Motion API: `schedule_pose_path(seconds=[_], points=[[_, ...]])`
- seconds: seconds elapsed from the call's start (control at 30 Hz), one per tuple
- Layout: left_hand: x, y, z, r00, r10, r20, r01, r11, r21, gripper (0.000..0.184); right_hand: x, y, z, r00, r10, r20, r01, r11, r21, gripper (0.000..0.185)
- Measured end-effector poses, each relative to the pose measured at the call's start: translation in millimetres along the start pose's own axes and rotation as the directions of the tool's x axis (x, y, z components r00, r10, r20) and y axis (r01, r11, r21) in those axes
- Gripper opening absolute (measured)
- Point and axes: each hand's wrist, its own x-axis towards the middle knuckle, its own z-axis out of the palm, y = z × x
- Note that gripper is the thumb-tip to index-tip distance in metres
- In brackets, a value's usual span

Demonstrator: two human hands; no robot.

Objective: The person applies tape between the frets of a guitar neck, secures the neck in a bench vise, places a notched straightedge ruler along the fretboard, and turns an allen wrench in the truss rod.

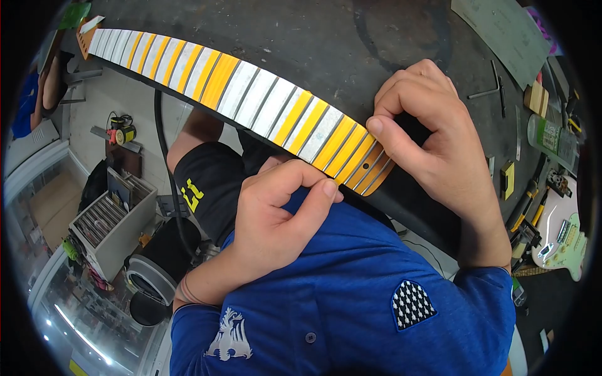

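A guitar neck [257, 94] lies along the edge of the dark bench, its frets showing as thin metal lines. White and yellow strips of masking tape cover the wood between most frets. At the near end a few slots show bare brown wood with a dark dot. My left hand [282, 216] is closed, thumb and forefinger pinched at the near end of the last yellow tape strip [351, 160]. Across the fretboard, my right hand [433, 125] has its thumb and curled fingers pressed together at that strip's far end.
Hex keys [486, 94], a wood block [536, 98] and a plastic bottle [555, 141] lie on the bench's right side. A pink guitar body [558, 232] is beyond them. Down left are a box of files [113, 219] and a black bin [160, 250]. Another person's arm shows far left.
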Motion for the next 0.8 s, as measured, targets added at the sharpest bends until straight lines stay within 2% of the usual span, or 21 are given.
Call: schedule_pose_path(seconds=[0.13, 0.23, 0.33, 0.47, 0.57, 0.67, 0.77, 0.8], points=[[1.8, -1.2, -1.2, 0.999, 0.048, 0.002, -0.048, 0.997, 0.068, 0.015, -0.6, -0.2, -0.2, 1.0, -0.002, 0.009, 0.002, 1.0, -0.01, 0.017], [1.1, -1.4, 4.3, 0.998, -0.019, -0.066, 0.019, 1.0, -0.008, 0.005, -1.9, -0.4, -0.6, 1.0, -0.014, 0.0, 0.014, 0.999, -0.051, 0.019], [-0.6, -5.2, 8.4, 0.994, -0.004, -0.106, 0.004, 1.0, -0.007, 0.006, -5.9, -5.3, 1.1, 1.0, -0.001, -0.03, -0.003, 0.993, -0.119, 0.021], [-4.1, -12.3, 2.5, 0.999, 0.038, -0.022, -0.038, 0.999, 0.034, 0.013, -11.8, -21.9, 9.0, 0.986, 0.062, -0.154, -0.09, 0.978, -0.187, 0.017], [-4.2, -14.4, 5.7, 0.999, 0.035, -0.037, -0.036, 0.999, -0.022, 0.013, -17.2, -27.8, 10.7, 0.986, -0.017, -0.164, -0.029, 0.961, -0.274, 0.014], [-4.5, -13.9, 7.3, 0.998, 0.033, -0.053, -0.035, 0.999, -0.034, 0.012, -22.2, -30.5, 22.1, 0.985, 0.014, -0.174, -0.05, 0.977, -0.207, 0.012], [-3.7, -13.6, 10.1, 0.995, 0.041, -0.087, -0.044, 0.999, -0.029, 0.01, -30.0, -32.1, 23.7, 0.986, 0.114, -0.121, -0.122, 0.991, -0.062, 0.018], [-4.1, -13.6, 11.1, 0.995, 0.026, -0.092, -0.03, 0.999, -0.046, 0.01, -32.2, -35.6, 26.0, 0.987, 0.096, -0.13, -0.109, 0.989, -0.099, 0.024]])
